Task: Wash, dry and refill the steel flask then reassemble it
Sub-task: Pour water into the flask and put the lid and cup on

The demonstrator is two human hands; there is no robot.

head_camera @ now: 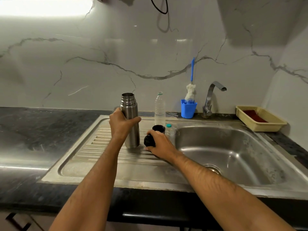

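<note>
The left hand (122, 125) grips the open steel flask (130, 120), the right hand (158, 144) pinches the black stopper (149, 140) beside it, so capping looks left.

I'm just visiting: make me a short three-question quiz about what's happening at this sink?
1. True or false: the steel flask has its lid on.
2. Which hand grips the flask: A left, B right?
3. What stands in the blue cup by the tap?

Key:
1. False; its mouth is open.
2. A; the left hand wraps it, while the right hand holds a black stopper.
3. A bottle brush.
</note>
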